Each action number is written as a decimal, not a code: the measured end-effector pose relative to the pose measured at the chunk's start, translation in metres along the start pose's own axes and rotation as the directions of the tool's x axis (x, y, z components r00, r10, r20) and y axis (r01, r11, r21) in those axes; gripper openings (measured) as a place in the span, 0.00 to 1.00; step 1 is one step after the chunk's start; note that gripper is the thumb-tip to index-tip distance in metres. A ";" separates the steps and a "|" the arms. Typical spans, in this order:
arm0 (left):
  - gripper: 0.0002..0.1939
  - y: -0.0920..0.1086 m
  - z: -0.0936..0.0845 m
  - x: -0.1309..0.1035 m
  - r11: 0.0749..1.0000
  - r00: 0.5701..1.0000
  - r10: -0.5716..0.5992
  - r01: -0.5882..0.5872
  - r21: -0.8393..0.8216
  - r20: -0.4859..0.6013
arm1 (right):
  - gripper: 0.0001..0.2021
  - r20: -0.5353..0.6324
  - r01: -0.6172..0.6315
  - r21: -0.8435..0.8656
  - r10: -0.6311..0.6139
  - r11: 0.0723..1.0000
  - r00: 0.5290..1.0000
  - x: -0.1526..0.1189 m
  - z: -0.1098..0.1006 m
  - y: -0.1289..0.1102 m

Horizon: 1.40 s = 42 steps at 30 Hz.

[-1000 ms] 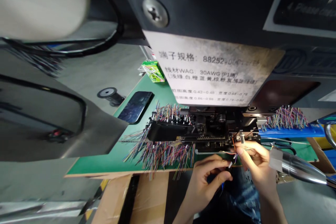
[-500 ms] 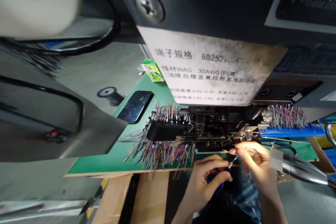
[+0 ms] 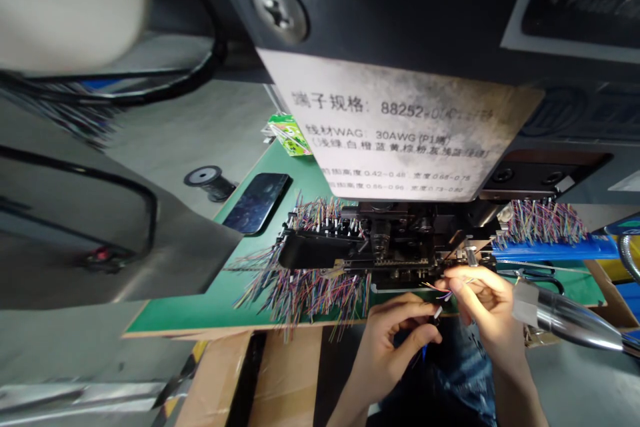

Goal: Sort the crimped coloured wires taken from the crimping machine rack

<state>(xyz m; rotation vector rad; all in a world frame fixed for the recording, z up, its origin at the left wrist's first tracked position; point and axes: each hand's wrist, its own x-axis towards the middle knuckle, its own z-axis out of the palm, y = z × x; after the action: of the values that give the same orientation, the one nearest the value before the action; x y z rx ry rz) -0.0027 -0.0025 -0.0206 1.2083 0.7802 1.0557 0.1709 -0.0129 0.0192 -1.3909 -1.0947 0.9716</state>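
Thin coloured wires (image 3: 437, 291) stick out to the left from the pinched fingers of my right hand (image 3: 480, 297), just in front of the dark crimping machine (image 3: 400, 233). My left hand (image 3: 400, 337) is to the left and slightly lower, its thumb and forefinger curled near a small white piece (image 3: 438, 312). Whether that piece is gripped by the left fingertips is too small to tell. The two hands are close together but apart. Many-coloured wire bundles (image 3: 305, 293) lie beside the machine on the green table (image 3: 200, 310).
A phone (image 3: 257, 203) and a green box (image 3: 290, 135) lie on the table's left part. Beyond its edge is a black spool (image 3: 210, 181). More wires (image 3: 545, 221) rest on a blue tray (image 3: 560, 250) at right. A metal lamp (image 3: 575, 320) juts in beside my right hand.
The wires in my right hand have shifted slightly up, away from the white piece near my left hand. Both hands have hardly moved.
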 end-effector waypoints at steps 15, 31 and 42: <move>0.11 0.002 0.001 -0.010 0.994 0.989 0.107 -0.105 -0.025 0.100 | 0.19 0.027 -0.003 0.362 -0.008 0.932 1.000 -0.047 -0.006 0.025; 0.14 -0.012 0.048 0.001 0.982 0.959 -0.104 0.140 -0.123 0.264 | 0.10 0.021 -0.031 0.319 0.025 0.947 0.999 -0.064 -0.076 0.056; 0.18 -0.007 0.047 0.004 0.977 0.899 -0.204 0.160 0.143 0.388 | 0.14 -0.511 0.128 -0.209 -0.219 0.970 0.831 -0.027 -0.218 0.037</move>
<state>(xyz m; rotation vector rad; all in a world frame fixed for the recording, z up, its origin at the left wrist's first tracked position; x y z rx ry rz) 0.0428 -0.0150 -0.0171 1.3596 0.6175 0.5877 0.3781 -0.0929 0.0040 -1.5409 -0.8669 0.3230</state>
